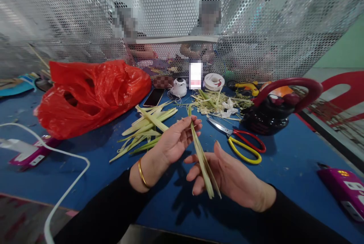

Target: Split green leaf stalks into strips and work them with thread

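Note:
A long pale green leaf strip (202,157) runs between both my hands above the blue table (284,160). My left hand (173,143), with a gold bangle at the wrist, pinches the strip's upper end between thumb and fingertips. My right hand (227,175) lies palm up under the strip's lower end, fingers curled around it. A pile of more leaf strips (146,128) lies on the table just beyond my left hand. Scissors (241,141) with red and yellow handles lie to the right of my hands.
A red plastic bag (91,94) sits at the left, a phone (154,97) and thread spools (179,86) behind the pile, leaf scraps (218,104) and a dark kettle (270,111) at the right. A white cable (57,153) crosses the near left. Two people sit behind a perforated screen (182,16).

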### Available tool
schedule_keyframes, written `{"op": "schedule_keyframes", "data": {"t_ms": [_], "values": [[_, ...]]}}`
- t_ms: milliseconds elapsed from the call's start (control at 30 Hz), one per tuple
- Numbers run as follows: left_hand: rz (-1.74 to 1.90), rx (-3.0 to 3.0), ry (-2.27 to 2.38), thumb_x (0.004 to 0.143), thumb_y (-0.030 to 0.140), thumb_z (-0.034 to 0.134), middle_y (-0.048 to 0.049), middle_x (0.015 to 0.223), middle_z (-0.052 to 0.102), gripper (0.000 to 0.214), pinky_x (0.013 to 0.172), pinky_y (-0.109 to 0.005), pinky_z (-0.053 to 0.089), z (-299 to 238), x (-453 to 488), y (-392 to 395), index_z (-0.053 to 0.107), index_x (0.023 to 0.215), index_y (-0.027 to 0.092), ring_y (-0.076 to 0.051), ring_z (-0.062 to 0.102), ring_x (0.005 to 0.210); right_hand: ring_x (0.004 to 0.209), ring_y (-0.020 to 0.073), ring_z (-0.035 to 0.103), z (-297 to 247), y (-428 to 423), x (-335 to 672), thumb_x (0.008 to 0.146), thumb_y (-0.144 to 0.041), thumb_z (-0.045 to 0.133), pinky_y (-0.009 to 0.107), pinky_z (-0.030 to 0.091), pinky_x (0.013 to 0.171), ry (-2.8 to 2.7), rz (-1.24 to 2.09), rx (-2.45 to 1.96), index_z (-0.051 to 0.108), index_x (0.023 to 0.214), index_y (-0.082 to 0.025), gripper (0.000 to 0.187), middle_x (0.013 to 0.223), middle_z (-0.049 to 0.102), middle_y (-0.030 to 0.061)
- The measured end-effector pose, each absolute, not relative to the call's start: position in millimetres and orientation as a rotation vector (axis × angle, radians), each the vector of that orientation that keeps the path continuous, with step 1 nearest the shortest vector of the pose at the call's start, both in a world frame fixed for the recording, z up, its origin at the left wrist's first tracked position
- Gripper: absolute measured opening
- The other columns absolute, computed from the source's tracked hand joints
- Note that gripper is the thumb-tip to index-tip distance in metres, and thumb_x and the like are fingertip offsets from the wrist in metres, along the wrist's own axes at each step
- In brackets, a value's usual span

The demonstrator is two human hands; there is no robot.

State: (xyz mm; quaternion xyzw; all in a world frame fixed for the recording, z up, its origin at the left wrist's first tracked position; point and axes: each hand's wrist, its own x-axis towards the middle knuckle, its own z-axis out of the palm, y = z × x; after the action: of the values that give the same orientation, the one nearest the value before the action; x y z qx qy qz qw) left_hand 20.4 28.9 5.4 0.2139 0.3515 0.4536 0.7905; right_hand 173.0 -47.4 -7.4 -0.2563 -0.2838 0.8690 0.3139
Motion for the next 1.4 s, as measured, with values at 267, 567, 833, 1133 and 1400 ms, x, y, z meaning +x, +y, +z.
{"op": "schedule_keyframes", "data": {"t_ms": [267, 567, 833, 1133, 1400], "values": [[0.961, 0.456, 0.717, 0.087, 0.011, 0.054, 0.0003, 0.068, 0.06, 0.01, 0.058, -0.019, 0.052, 12, 14, 32, 0.064, 0.084, 0.01, -0.006, 0.056, 0.054, 0.059, 0.0149, 0.064, -17, -48, 167, 0.085, -0.067, 0.046, 0.026, 0.048, 0.055, -0.859, 2.14, -0.918, 0.063, 0.101, -0.015, 0.057, 0.084, 0.067, 0.0067], [0.894, 0.543, 0.789, 0.081, 0.016, 0.061, 0.0017, 0.062, 0.051, 0.008, 0.039, -0.014, 0.026, 5, 23, 15, 0.063, 0.076, 0.01, -0.002, 0.04, 0.044, 0.06, 0.0144, 0.062, -30, -36, 172, 0.077, -0.065, 0.059, 0.027, 0.047, 0.056, -1.154, 1.776, -1.201, 0.068, 0.1, -0.016, 0.055, 0.081, 0.067, 0.0056], [0.896, 0.495, 0.806, 0.084, 0.013, 0.054, 0.0005, 0.064, 0.051, 0.012, 0.039, -0.015, 0.024, 11, 18, 9, 0.061, 0.074, 0.01, -0.003, 0.039, 0.044, 0.049, 0.0131, 0.058, -51, -22, 167, 0.066, -0.059, 0.073, 0.023, 0.043, 0.041, -1.298, 1.588, -1.281, 0.069, 0.09, -0.017, 0.049, 0.069, 0.063, 0.0019], [1.282, 0.21, 0.826, 0.089, 0.012, 0.051, 0.0032, 0.066, 0.05, 0.01, 0.039, -0.014, 0.031, 26, -28, 30, 0.059, 0.086, 0.01, -0.002, 0.044, 0.045, 0.057, 0.0184, 0.061, -29, 4, 166, 0.083, -0.041, 0.062, 0.03, 0.048, 0.056, -1.745, 0.962, -1.298, 0.07, 0.086, -0.022, 0.021, 0.064, 0.065, 0.002], [1.256, 0.117, 0.828, 0.09, 0.013, 0.05, 0.0028, 0.065, 0.051, 0.009, 0.038, -0.014, 0.031, 20, -30, 34, 0.059, 0.088, 0.01, -0.002, 0.044, 0.045, 0.087, 0.0255, 0.065, -14, 152, 136, 0.082, -0.016, 0.059, 0.037, 0.048, 0.078, -2.028, 0.216, -1.47, 0.071, 0.091, -0.02, 0.015, 0.093, 0.071, 0.0087]]}}
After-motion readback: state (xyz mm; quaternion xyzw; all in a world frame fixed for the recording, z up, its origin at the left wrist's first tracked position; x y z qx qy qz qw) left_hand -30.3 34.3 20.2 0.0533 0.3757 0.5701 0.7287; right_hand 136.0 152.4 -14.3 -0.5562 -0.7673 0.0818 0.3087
